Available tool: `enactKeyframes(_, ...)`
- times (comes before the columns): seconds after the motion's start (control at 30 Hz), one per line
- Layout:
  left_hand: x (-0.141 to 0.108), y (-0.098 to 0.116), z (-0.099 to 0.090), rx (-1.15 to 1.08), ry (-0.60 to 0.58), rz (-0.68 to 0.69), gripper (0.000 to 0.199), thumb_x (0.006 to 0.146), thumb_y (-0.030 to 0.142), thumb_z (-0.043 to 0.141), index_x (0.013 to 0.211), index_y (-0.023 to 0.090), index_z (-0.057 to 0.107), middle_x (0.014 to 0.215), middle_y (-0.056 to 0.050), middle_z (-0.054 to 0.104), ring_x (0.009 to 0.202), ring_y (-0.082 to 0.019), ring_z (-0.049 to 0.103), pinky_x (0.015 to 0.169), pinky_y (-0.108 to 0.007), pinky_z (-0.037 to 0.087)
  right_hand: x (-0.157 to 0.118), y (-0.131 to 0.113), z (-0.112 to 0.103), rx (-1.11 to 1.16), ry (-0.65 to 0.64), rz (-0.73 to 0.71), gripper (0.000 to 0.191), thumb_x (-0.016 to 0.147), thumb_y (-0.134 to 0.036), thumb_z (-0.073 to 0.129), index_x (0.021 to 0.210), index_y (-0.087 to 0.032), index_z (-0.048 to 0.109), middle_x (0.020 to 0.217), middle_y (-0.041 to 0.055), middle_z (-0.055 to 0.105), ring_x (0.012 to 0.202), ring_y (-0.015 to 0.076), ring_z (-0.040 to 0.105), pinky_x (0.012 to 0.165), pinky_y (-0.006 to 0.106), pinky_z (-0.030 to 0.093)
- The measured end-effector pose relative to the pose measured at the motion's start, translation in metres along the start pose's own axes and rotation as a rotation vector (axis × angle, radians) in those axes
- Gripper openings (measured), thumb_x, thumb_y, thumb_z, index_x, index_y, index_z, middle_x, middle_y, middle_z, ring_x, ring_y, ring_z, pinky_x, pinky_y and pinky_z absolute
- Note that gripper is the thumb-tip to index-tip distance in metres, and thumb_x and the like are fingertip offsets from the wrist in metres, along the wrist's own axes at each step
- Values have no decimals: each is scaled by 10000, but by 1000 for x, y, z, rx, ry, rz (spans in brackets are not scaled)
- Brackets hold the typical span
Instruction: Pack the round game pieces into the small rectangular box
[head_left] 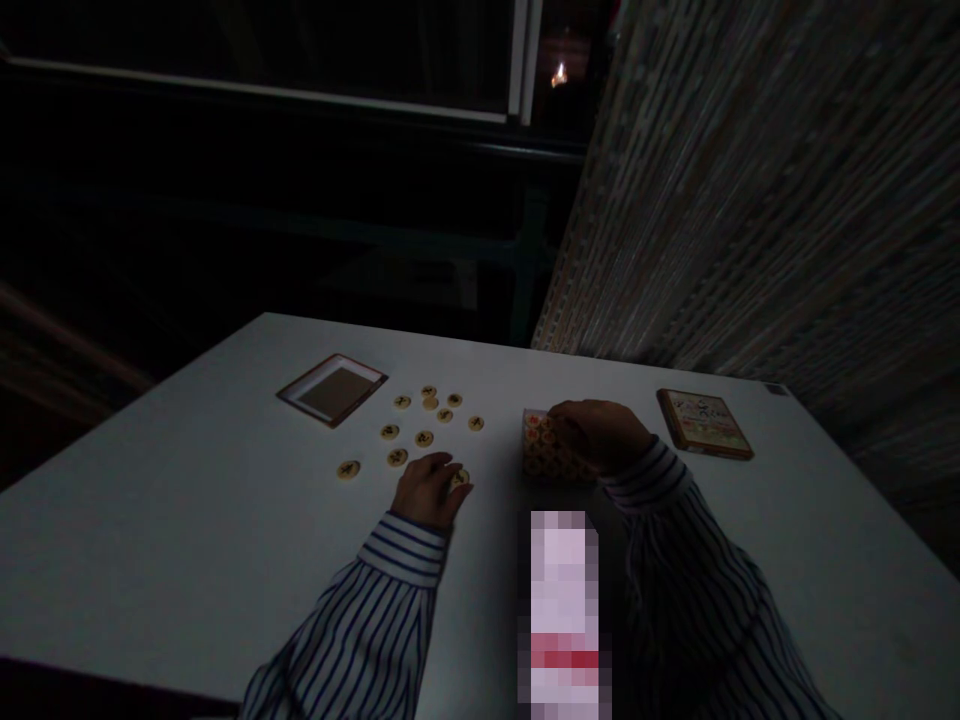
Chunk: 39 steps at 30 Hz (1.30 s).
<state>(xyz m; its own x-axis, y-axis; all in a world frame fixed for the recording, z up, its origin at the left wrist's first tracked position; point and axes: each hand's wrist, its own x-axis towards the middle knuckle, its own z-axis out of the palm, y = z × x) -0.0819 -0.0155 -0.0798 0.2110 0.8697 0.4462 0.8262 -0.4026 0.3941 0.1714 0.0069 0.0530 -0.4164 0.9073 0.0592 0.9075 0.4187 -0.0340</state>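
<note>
My left hand (427,494) is low over the table, thumb and fingers pinching a round Chinese chess piece (460,480) with a dark character on it. Several loose Chinese chess pieces (424,439) lie scattered beyond and to the left of that hand. On the right, my right hand (604,434) reaches over a small box packed with Chinese chess pieces (537,452) set close together, some marked in red. Its fingers are curled together at the box's far side. Whatever lies between those fingertips is hidden, and the hand covers the box's right part.
A shallow open box lid or tray (360,396) lies at the back left of the white table (187,500). A flat printed case (705,424) is at the right. A string curtain (675,200) hangs behind the table. A pixelated patch hides the near middle.
</note>
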Motion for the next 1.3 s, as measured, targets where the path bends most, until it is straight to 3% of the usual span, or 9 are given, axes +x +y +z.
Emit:
enactKeyframes(0.17, 2, 12, -7, -87, -29, -47, 273, 665, 370, 553, 855, 183, 608, 864, -78, 631, 817, -225, 563, 761, -373, 435, 0, -3, 0, 5, -12, -22, 356, 854, -356, 271, 1016, -210, 553, 943, 46, 639, 864, 164, 568, 723, 262, 386)
enactKeyframes(0.37, 1, 36, -13, -233, 33, -278, 236, 678, 372, 530, 842, 207, 568, 801, -36, 644, 731, -181, 587, 685, -309, 465, 0, -4, -2, 3, -21, -29, 349, 851, -353, 277, 1013, -216, 555, 954, 44, 636, 866, 162, 568, 719, 257, 383)
enactKeyframes(0.57, 4, 47, -12, -551, 99, -470, 290, 594, 401, 608, 781, 184, 562, 677, -1, 612, 613, -140, 575, 594, -268, 485, -1, -3, -3, 12, -29, -16, 351, 848, -358, 280, 1021, -215, 550, 956, 41, 635, 866, 158, 567, 724, 255, 382)
enactKeyframes(0.93, 14, 63, -17, -879, 134, -578, 299, 492, 318, 695, 702, 148, 567, 589, 4, 596, 549, -121, 553, 557, -262, 473, -3, -5, -9, -11, -29, -6, 324, 843, -325, 295, 1012, -217, 550, 979, 41, 630, 870, 160, 571, 720, 261, 393)
enactKeyframes(1.3, 43, 88, -23, -1167, 19, -618, 248, 518, 212, 691, 711, 146, 550, 573, 22, 603, 489, -89, 558, 476, -203, 456, -4, -3, -11, 9, -20, -2, 326, 831, -326, 311, 1027, -215, 547, 999, 39, 625, 884, 167, 568, 730, 261, 395)
